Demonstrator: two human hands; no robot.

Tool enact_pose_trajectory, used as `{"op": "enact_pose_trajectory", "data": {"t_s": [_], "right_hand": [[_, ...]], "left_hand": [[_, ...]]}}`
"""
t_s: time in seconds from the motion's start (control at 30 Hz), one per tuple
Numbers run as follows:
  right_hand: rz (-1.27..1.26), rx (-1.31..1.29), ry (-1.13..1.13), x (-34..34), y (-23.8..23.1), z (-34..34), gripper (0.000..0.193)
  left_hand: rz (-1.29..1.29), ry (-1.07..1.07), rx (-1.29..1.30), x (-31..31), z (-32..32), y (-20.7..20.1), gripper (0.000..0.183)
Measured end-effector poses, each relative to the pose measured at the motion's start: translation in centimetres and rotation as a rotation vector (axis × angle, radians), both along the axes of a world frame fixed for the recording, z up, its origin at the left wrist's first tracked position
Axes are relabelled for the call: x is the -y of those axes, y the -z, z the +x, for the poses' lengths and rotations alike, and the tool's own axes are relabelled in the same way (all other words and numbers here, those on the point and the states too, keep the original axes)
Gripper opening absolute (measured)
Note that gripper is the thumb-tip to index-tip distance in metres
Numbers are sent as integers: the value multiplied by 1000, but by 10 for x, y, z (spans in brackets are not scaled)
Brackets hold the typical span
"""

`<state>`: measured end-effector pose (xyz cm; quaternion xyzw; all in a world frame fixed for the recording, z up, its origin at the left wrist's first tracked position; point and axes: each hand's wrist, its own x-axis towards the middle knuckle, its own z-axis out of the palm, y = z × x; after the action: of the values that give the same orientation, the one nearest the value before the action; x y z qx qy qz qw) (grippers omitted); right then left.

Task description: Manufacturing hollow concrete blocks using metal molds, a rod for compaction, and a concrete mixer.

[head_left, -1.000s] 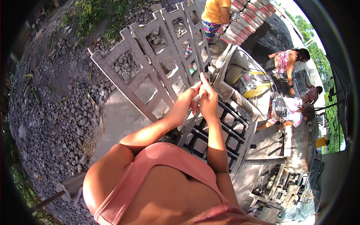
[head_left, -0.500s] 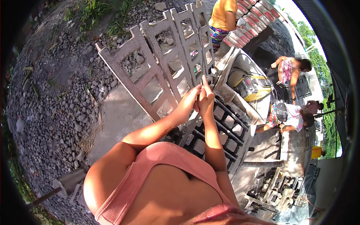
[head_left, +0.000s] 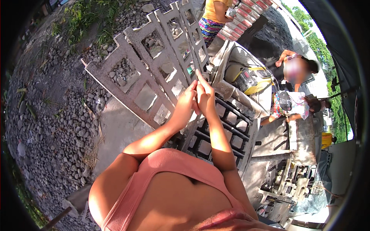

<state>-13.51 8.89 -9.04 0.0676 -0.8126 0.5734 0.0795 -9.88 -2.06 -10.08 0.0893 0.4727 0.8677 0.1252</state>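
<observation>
Person wore a salmon-pink ribbed strapless top [head_left: 154,181]. Both forearms were bare, no sleeves; left hand [head_left: 187,101] and right hand [head_left: 205,96] ungloved, without rings.

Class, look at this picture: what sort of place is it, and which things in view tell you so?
Probably an outdoor yard where concrete blocks are cast: grey patterned concrete blocks lean in a row on gravel ground, beside a black metal grid mould and a yellow machine.
</observation>
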Motion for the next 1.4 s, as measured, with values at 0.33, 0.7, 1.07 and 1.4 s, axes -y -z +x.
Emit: {"op": "enact_pose_trajectory", "data": {"t_s": [0.33, 0.7, 1.07, 1.4], "right_hand": [[-63, 297, 70, -9, -5, 66, 49], [-180, 67, -77, 10, -31, 27, 41], [-194, 167, 184, -30, 102, 67, 42], [-266, 35, 241, -37, 41, 89, 43]], "left_hand": [[-87, 106, 97, -2, 37, 6, 62], [-154, -172, -239, -4, 12, 2, 57], [-281, 415, 178, -9, 31, 36, 56], [-294, 348, -142, -19, 41, 14, 60]]}}
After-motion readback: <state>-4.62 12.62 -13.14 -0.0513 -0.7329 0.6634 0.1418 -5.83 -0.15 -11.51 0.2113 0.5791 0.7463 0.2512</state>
